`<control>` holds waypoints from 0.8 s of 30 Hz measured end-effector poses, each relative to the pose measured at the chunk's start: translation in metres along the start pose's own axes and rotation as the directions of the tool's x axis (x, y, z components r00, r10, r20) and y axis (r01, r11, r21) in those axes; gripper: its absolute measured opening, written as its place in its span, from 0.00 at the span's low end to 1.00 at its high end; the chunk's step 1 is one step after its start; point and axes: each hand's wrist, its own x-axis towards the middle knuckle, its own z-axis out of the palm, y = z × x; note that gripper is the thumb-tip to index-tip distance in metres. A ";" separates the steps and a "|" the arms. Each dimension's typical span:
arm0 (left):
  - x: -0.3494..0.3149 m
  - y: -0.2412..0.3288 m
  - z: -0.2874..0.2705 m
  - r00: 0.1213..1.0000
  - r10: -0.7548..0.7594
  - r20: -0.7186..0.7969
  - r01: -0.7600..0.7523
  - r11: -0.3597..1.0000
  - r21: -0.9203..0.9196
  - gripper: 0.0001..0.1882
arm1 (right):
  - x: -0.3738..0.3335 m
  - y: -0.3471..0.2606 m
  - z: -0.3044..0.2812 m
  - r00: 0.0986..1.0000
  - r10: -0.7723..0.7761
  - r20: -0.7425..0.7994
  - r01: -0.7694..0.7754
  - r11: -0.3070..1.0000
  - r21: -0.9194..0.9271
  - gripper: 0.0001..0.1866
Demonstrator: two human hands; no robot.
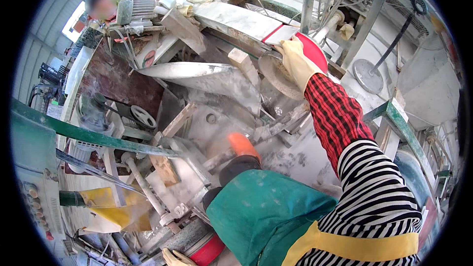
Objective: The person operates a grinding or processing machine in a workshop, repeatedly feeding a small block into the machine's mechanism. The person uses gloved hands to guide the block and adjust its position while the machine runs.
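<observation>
My right hand [297, 61], in a cream glove, reaches out to the upper right. Its fingers are bent over the edge of a round disc, with a dusty grey side [278, 75] and a bright red face [315, 51] showing around the glove. Only part of my left hand [177, 258], gloved the same way, shows at the lower edge. It lies against a second round wheel, grey with a red face [208, 251]. The picture's edge cuts off that hand, so its grip is hidden. My green apron [266, 212] hangs between the two.
A dusty metal trough [212, 81] lies ahead, beside wooden blocks [244, 65]. At left stand a green rail [88, 135], a pulley wheel [143, 116] and a control box with buttons [37, 192]. A person [102, 7] is at the far left. A green frame [401, 123] stands at right.
</observation>
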 end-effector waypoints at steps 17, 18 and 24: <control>-0.011 -0.003 0.015 0.989 -0.144 0.025 0.141 0.985 0.099 0.20 | 0.037 0.005 -0.023 0.929 -0.156 0.334 0.204 0.972 -0.116 0.31; -0.009 0.001 0.019 0.994 -0.107 0.029 0.103 0.987 0.125 0.20 | 0.045 0.005 -0.020 0.904 -0.292 0.312 0.393 0.855 -0.338 0.32; -0.006 0.010 0.012 0.998 -0.052 0.042 0.043 0.980 0.195 0.24 | -0.132 0.124 0.077 0.620 -0.111 0.777 0.426 0.879 -0.215 0.22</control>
